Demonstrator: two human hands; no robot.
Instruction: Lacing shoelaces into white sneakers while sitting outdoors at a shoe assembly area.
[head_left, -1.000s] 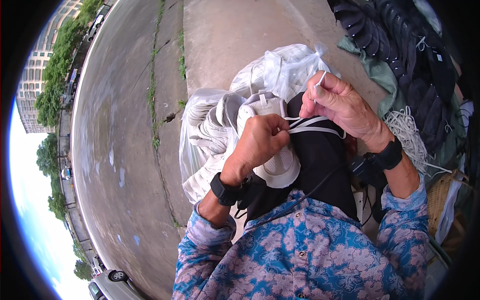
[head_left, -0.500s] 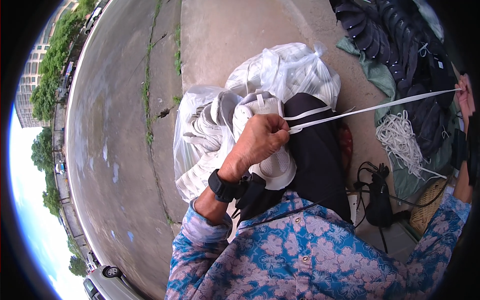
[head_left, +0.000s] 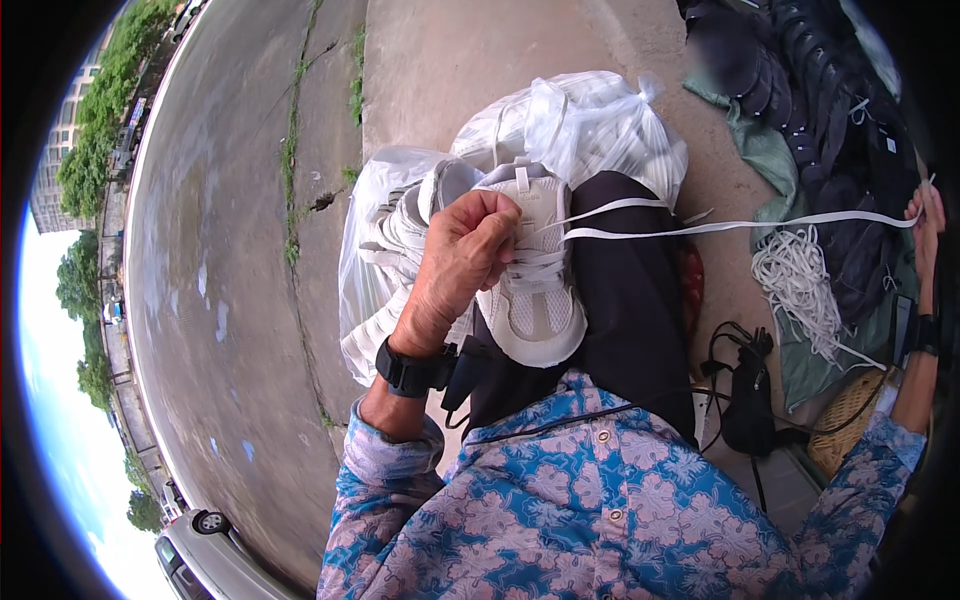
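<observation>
A white and grey sneaker (head_left: 540,325) rests against my dark-trousered leg, toe toward me. A flat white shoelace (head_left: 690,231) runs from its eyelets, slack, across my thigh to the far right. There, my right hand (head_left: 928,212) is closed on it near its end. A second stretch of lace crosses the thigh a little farther off. My left hand (head_left: 465,250), with a black band at the wrist, is closed in a pinch at the left edge of the sneaker's lacing. What its fingertips grip is hidden.
Clear plastic bags of white shoes (head_left: 610,135) lie beyond and left of my leg. To the right are a heap of white laces (head_left: 800,285), stacked black shoe parts (head_left: 835,150) on a green sheet, a black cable with a dark pouch (head_left: 750,415) and a wicker basket (head_left: 845,420).
My left hand has let go of the lace and moved left to the sneaker's edge, uncovering its toe. The lace has gone from taut to slack. My right hand has lowered slightly.
</observation>
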